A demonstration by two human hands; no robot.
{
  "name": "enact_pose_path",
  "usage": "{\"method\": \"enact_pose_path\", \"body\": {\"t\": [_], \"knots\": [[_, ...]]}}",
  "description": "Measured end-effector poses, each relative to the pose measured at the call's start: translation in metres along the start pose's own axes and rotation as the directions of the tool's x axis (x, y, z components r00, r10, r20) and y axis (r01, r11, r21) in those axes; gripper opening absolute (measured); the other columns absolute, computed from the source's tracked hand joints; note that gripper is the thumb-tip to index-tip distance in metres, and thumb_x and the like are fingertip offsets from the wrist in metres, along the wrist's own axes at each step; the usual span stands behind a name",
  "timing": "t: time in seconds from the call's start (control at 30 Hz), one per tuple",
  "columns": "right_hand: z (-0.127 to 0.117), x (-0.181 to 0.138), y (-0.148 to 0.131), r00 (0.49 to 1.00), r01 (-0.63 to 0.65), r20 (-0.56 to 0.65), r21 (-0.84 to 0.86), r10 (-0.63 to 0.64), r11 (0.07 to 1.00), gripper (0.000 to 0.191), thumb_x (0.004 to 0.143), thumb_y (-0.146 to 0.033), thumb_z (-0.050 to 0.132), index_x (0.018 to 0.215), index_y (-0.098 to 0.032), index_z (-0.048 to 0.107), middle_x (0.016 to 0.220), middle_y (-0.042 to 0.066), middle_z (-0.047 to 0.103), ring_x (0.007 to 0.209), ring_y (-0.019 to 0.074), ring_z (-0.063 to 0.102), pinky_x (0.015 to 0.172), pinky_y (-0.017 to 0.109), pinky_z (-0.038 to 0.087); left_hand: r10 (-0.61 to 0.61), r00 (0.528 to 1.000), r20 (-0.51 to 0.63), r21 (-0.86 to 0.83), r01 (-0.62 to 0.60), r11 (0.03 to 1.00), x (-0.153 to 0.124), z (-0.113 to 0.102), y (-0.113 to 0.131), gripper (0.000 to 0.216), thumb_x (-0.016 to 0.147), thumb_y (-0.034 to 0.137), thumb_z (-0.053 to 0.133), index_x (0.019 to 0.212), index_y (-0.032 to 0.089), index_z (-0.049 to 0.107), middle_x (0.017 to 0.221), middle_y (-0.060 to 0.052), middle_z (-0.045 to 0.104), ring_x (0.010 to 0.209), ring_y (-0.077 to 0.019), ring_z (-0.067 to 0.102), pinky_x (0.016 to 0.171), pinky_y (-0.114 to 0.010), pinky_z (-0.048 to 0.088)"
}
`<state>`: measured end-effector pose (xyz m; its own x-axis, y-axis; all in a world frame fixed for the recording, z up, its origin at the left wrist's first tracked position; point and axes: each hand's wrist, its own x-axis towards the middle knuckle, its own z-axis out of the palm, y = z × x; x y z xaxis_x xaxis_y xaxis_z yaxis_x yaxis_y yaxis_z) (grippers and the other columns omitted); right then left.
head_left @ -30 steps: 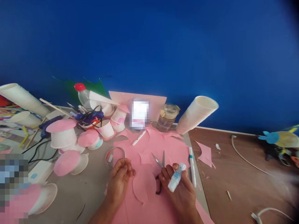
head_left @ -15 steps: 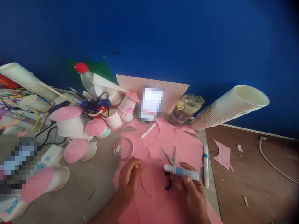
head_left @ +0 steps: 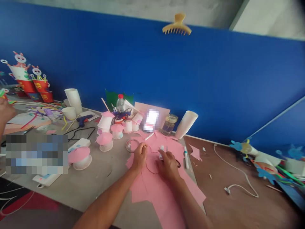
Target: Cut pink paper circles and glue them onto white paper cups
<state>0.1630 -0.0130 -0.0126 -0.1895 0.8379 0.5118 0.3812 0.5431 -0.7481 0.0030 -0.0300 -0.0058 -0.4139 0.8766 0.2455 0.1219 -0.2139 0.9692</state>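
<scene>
My left hand is closed, its fingertips pinching the upper left edge of a pink paper disc. The disc is hard to tell from the pink sheets beneath it. Over the disc's right side, my right hand is closed around a white glue stick, mostly covered by the fingers. Scissors lie under and beside that hand, a black handle loop showing. A roll of tape rests left of my left hand. Beyond the hands lies a white marker.
Paper-cup mushrooms with pink caps stand at left, near a power strip and a glue gun. A phone, jar and cup stack line the back. Another person's hand is far left.
The view has pulled back and tilted up. My right hand has turned palm down and moved left over the pink paper with the glue stick. My left hand keeps its pinch.
</scene>
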Motion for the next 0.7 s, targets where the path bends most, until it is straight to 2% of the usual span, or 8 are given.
{"method": "enact_pose_path", "body": {"t": [0.13, 0.2, 0.27, 0.33, 0.43, 0.5, 0.6, 0.7], "knots": [[0.008, -0.006, -0.003, 1.000, -0.007, 0.009, 0.172, 0.006, 0.985, 0.049, 0.058, -0.004, 0.062, 0.097, -0.032, 0.071, 0.074, 0.005, 0.063, 0.075, 0.0287, 0.052, 0.077, 0.045, 0.038, 0.051, 0.999, 0.017, 0.017, -0.051, 0.999, 0.002, 0.001, -0.003, 0.017, 0.077, 0.026, 0.043, 0.076, 0.020, 0.059, 0.063, 0.002, 0.052, 0.059, -0.0144, 0.046, 0.059, -0.025, 0.036], [0.010, -0.005, -0.001, 0.995, -0.094, 0.015, 0.298, 0.094, 0.950, 0.048, 0.057, -0.003, 0.064, 0.094, -0.032, 0.071, 0.077, 0.006, 0.063, 0.072, 0.0285, 0.053, 0.074, 0.045, 0.040, 0.040, 0.999, 0.014, 0.004, -0.040, 0.999, 0.003, 0.002, -0.003, 0.017, 0.078, 0.027, 0.044, 0.077, 0.020, 0.059, 0.065, 0.002, 0.053, 0.060, -0.0142, 0.047, 0.060, -0.025, 0.037], [0.011, 0.000, 0.003, 0.975, -0.223, 0.060, 0.351, 0.216, 0.909, 0.045, 0.061, -0.008, 0.066, 0.099, -0.031, 0.069, 0.079, 0.005, 0.063, 0.068, 0.0261, 0.053, 0.069, 0.042, 0.041, 0.002, 1.000, 0.013, -0.033, -0.002, 0.999, 0.004, 0.003, -0.003, 0.016, 0.078, 0.030, 0.047, 0.076, 0.020, 0.060, 0.063, 0.003, 0.051, 0.057, -0.0132, 0.044, 0.057, -0.024, 0.035], [0.010, 0.007, 0.007, 0.948, -0.307, 0.048, 0.400, 0.315, 0.864, 0.042, 0.064, -0.014, 0.067, 0.103, -0.028, 0.065, 0.075, 0.002, 0.061, 0.065, 0.0228, 0.053, 0.066, 0.038, 0.042, -0.058, 0.998, 0.016, -0.093, 0.059, 0.994, 0.005, 0.004, -0.003, 0.019, 0.079, 0.036, 0.050, 0.077, 0.019, 0.060, 0.062, 0.003, 0.049, 0.056, -0.0124, 0.042, 0.056, -0.024, 0.035], [0.007, 0.016, 0.014, 0.920, -0.311, -0.058, 0.495, 0.388, 0.811, 0.042, 0.065, -0.021, 0.068, 0.106, -0.025, 0.060, 0.073, -0.002, 0.058, 0.068, 0.0187, 0.053, 0.066, 0.032, 0.042, -0.155, 0.987, 0.042, -0.170, 0.160, 0.972, 0.006, 0.005, -0.002, 0.031, 0.080, 0.047, 0.051, 0.078, 0.018, 0.061, 0.068, 0.001, 0.051, 0.058, -0.0117, 0.043, 0.058, -0.025, 0.036], [0.005, 0.020, 0.017, 0.903, -0.306, -0.086, 0.559, 0.421, 0.770, 0.045, 0.066, -0.024, 0.069, 0.109, -0.024, 0.057, 0.072, -0.003, 0.056, 0.066, 0.0162, 0.051, 0.063, 0.028, 0.042, -0.207, 0.974, 0.088, -0.181, 0.220, 0.959, 0.007, 0.006, -0.002, 0.040, 0.080, 0.055, 0.049, 0.080, 0.017, 0.062, 0.070, 0.000, 0.052, 0.059, -0.0117, 0.043, 0.060, -0.026, 0.037], [0.006, 0.023, 0.021, 0.884, -0.320, -0.064, 0.639, 0.463, 0.700, 0.046, 0.067, -0.028, 0.070, 0.110, -0.022, 0.055, 0.073, -0.003, 0.055, 0.065, 0.0143, 0.050, 0.060, 0.026, 0.041, -0.237, 0.958, 0.161, -0.136, 0.260, 0.956, 0.007, 0.006, -0.006, 0.051, 0.075, 0.064, 0.052, 0.085, 0.016, 0.064, 0.068, 0.000, 0.052, 0.061, -0.0133, 0.045, 0.062, -0.028, 0.037], [0.007, 0.024, 0.024, 0.881, -0.314, -0.033, 0.706, 0.472, 0.635, 0.046, 0.067, -0.030, 0.073, 0.110, -0.022, 0.056, 0.077, -0.002, 0.057, 0.069, 0.0145, 0.052, 0.065, 0.026, 0.043, -0.250, 0.953, 0.172, -0.109, 0.271, 0.956, 0.007, 0.006, -0.007, 0.057, 0.071, 0.067, 0.056, 0.096, 0.016, 0.064, 0.069, -0.001, 0.056, 0.064, -0.0158, 0.049, 0.065, -0.030, 0.039]]}}
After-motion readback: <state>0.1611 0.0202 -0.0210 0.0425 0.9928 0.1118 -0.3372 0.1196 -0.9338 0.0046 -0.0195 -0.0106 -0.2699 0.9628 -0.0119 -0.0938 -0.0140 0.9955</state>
